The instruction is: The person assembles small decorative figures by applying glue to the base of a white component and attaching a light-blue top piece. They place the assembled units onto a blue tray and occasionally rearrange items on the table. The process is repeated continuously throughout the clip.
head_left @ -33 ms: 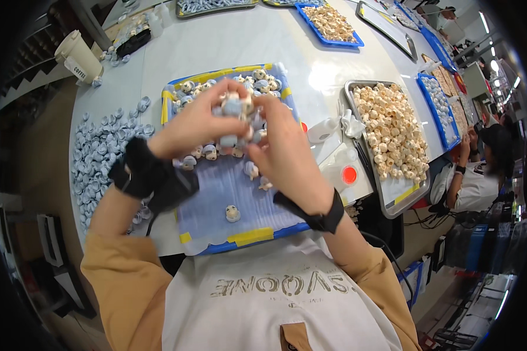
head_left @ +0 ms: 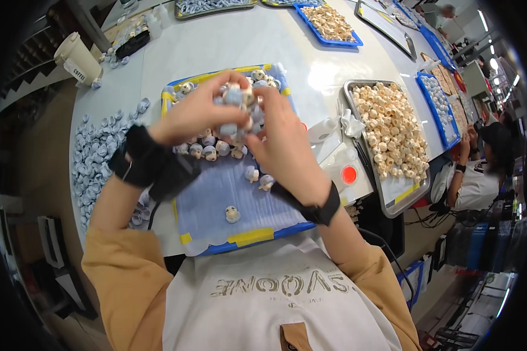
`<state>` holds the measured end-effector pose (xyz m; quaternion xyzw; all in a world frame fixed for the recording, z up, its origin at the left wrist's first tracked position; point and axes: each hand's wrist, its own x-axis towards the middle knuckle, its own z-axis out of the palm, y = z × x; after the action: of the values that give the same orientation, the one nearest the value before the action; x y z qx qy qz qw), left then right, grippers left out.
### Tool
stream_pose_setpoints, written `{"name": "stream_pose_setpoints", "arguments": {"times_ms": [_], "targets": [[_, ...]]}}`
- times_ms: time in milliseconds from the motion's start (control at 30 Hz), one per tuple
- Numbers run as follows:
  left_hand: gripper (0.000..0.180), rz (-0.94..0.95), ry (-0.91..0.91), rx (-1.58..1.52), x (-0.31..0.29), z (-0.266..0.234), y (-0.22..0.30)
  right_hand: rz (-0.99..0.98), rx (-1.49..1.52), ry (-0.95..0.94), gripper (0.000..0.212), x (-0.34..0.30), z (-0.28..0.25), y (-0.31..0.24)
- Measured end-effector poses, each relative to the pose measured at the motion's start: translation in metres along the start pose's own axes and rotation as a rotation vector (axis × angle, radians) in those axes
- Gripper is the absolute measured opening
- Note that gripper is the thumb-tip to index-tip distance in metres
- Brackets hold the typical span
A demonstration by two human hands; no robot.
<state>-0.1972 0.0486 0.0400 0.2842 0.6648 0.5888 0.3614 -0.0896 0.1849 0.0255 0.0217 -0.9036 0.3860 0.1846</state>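
Observation:
Over the far half of a blue tray (head_left: 252,237) lined with a bluish sheet and yellow tape, my two hands cup a cluster of small doll heads (head_left: 235,98), cream-faced with pale blue hair pieces. My left hand (head_left: 196,114) curls round the cluster from the left, its thumb below. From the right, my right hand (head_left: 293,146) closes its fingers against the same cluster. Motion blurs the heads between them. More finished-looking heads (head_left: 209,153) lie beneath and beyond my hands, partly hidden. A single head (head_left: 232,214) rests alone near the tray's front.
Loose pale blue hair pieces (head_left: 102,158) are heaped at left. A metal tray (head_left: 386,210) of cream hollow head parts (head_left: 389,128) stands at right, beside white bottles (head_left: 322,130) and a red-topped container (head_left: 349,174). A beige cup (head_left: 79,55) stands far left. A co-worker (head_left: 480,175) sits at right.
Both hands have shifted slightly with the cluster of doll heads; my left hand now covers more of the heads at the tray's far left. The lone head has stayed put.

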Motion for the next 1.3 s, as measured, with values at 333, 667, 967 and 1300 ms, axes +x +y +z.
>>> {"name": "stream_pose_setpoints", "arguments": {"times_ms": [333, 667, 967, 1300], "targets": [[0.033, -0.030, -0.038, 0.763, 0.086, -0.035, -0.007, 0.069, -0.332, -0.028, 0.047, 0.006, 0.011, 0.014], [0.033, 0.213, 0.042, 1.111, 0.070, -0.037, -0.041, 0.116, -0.654, -0.511, 0.067, -0.072, -0.015, -0.002], [0.039, 0.239, -0.018, 0.894, 0.036, -0.033, -0.019, -0.082, -0.547, -0.458, 0.052, -0.075, 0.004, 0.013], [0.033, 0.294, 0.182, 0.746, 0.021, -0.047, -0.018, -0.161, -0.391, -0.496, 0.024, -0.066, 0.005, 0.010]]}}
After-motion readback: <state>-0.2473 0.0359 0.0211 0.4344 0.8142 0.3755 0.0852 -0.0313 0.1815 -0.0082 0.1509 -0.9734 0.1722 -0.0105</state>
